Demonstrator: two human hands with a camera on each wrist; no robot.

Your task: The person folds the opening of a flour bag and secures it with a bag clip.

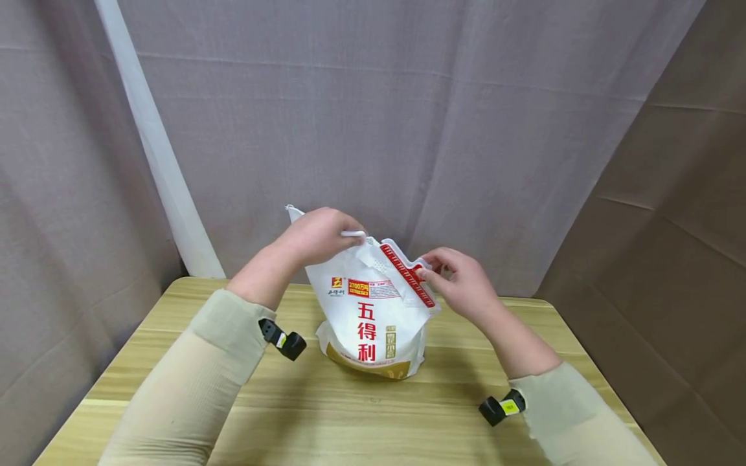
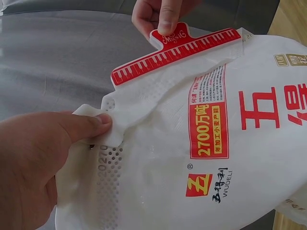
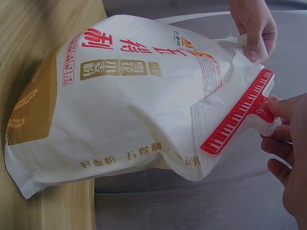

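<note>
A white flour bag [image 1: 373, 317] with red characters and a gold base stands upright on the wooden table [image 1: 326, 421]. My left hand [image 1: 317, 234] pinches the folded top corner of the bag [image 2: 103, 129]. My right hand [image 1: 460, 281] pinches the handle of a red sealing clip [image 1: 408, 275] printed like piano keys, which lies along the bag's folded top edge [image 2: 177, 55]. In the right wrist view the clip [image 3: 237, 115] is clamped over the bag [image 3: 124, 100], with my right fingers [image 3: 283, 108] on its tab.
Grey-brown curtains [image 1: 408, 116] hang close behind and to both sides of the table. A white pole [image 1: 157, 149] leans at the back left. Bare table top lies in front of the bag, between my sleeved forearms.
</note>
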